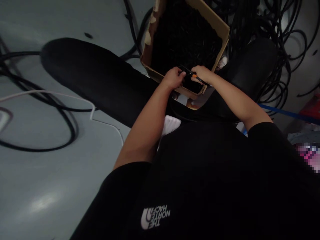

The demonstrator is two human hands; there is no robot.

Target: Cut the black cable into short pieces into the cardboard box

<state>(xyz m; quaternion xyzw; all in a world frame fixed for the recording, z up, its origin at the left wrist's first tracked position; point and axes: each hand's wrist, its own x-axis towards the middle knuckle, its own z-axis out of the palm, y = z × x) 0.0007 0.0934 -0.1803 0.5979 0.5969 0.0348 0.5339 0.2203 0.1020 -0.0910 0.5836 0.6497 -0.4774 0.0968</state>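
Over the near edge of an open cardboard box [211, 16], my two hands are close together. My right hand [203, 73] is closed around a hand tool with black and orange handles [194, 76], which looks like pliers or cutters. Its dark jaws point left toward my left hand [173, 78]. The fingers of my left hand are pinched together at the tool's tip; whatever they hold is too dark and small to name. Many small black pieces [185, 36] fill the box below.
Black cables [282, 33] lie heaped at the right, with another black cable loop [72, 133] on the grey floor at left. A thin white cord [50, 92] crosses there. My legs [100, 70] flank the box. A blue strap [287, 112] runs at the right.
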